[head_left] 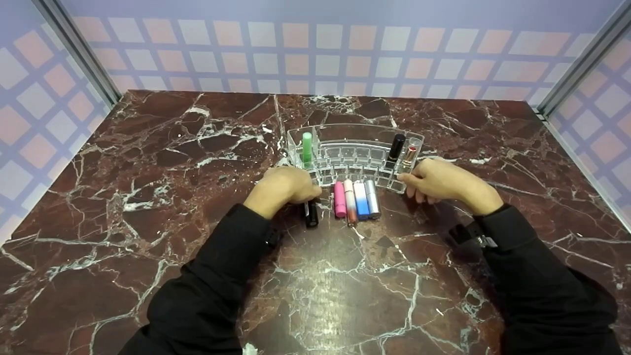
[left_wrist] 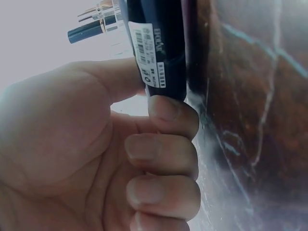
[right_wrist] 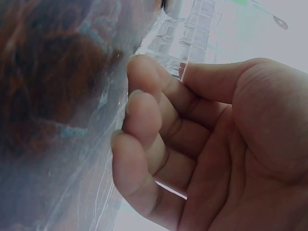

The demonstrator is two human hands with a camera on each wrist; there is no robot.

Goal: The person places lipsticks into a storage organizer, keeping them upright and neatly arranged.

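Observation:
A clear tiered lipstick organizer [head_left: 352, 132] stands on the marbled table. My left hand [head_left: 288, 185] grips its front left corner, fingers curled; the thumb tip is hidden in the left wrist view behind a black tube [left_wrist: 159, 48] with a barcode label, which lies close against the hand. My right hand [head_left: 436, 180] pinches the organizer's front right corner, thumb on the edge and fingertips low by the tabletop. A green tube [head_left: 307, 148] stands in the organizer's left end. At its right end are a black lipstick [head_left: 396, 148] and an uncapped red lipstick [head_left: 409, 157].
In front of the organizer lie a pink tube [head_left: 340, 199], a pink-and-brown lip gloss tube [head_left: 350, 199], a blue-and-white tube [head_left: 362, 202] and a silver tube [head_left: 372, 199], side by side. Tiled-pattern panels [head_left: 329, 37] border the table [head_left: 197, 276].

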